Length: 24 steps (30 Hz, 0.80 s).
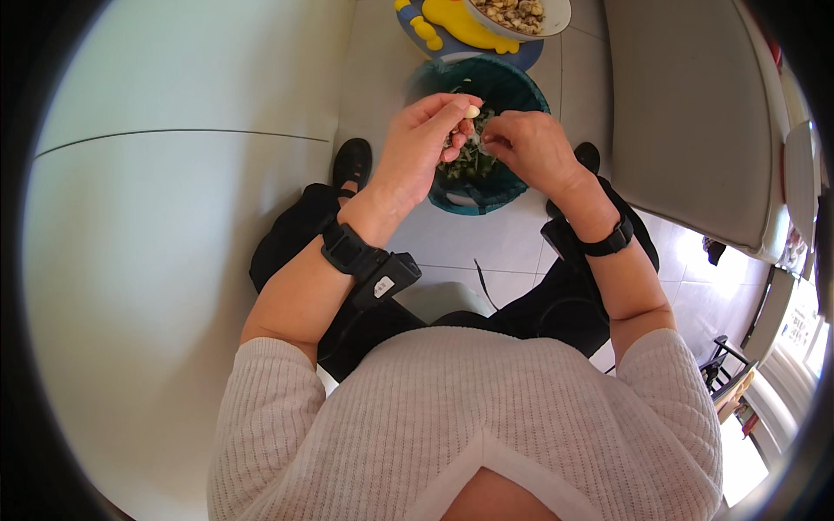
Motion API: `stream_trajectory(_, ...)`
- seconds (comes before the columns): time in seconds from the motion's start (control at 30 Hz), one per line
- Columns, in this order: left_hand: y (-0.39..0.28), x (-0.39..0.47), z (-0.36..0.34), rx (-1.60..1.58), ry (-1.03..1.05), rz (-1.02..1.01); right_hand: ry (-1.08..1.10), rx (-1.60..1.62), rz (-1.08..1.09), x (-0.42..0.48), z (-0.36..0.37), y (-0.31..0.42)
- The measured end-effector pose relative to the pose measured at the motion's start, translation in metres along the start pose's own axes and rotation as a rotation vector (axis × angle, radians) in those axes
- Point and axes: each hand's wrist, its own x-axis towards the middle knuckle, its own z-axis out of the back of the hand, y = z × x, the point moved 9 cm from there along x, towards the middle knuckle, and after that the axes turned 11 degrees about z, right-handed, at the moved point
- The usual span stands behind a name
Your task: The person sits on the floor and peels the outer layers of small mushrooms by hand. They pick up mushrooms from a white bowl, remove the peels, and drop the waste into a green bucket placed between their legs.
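My left hand (427, 130) pinches a pale peeled clove (472, 112), apparently garlic, between thumb and forefinger. Reddish-brown pieces (464, 127) show against its curled lower fingers. Close by on the right, my right hand (531, 146) has its fingertips drawn together; whether a bit of skin sits between them is hidden. Both hands are above a round bin (537, 98) with a dark teal liner. Inside it lie green vegetable scraps and whitish peelings (472, 163).
Beyond the bin, a white bowl (556, 19) of brownish, clove-like pieces (515, 14) rests on a blue and yellow stool (456, 26). A pale panel (195, 215) rises on the left. On the right stands a grey upholstered piece of furniture (690, 117). Tiles (449, 241) cover the floor.
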Motion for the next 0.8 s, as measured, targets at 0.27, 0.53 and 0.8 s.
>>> stream_trajectory(0.27, 0.003, 0.001, 0.001, -0.001, -0.004, 0.015, 0.103, -0.191, -0.076, 0.002, -0.002, -0.002)
stream_trajectory(0.53, 0.005, 0.003, 0.002, 0.000, -0.006, 0.020, 0.096, -0.133, -0.081, -0.004, -0.003, -0.005)
stream_trajectory(0.8, 0.006, 0.002, 0.001, -0.007, -0.010, 0.031, 0.012, -0.028, -0.082, -0.001, 0.004, -0.004)
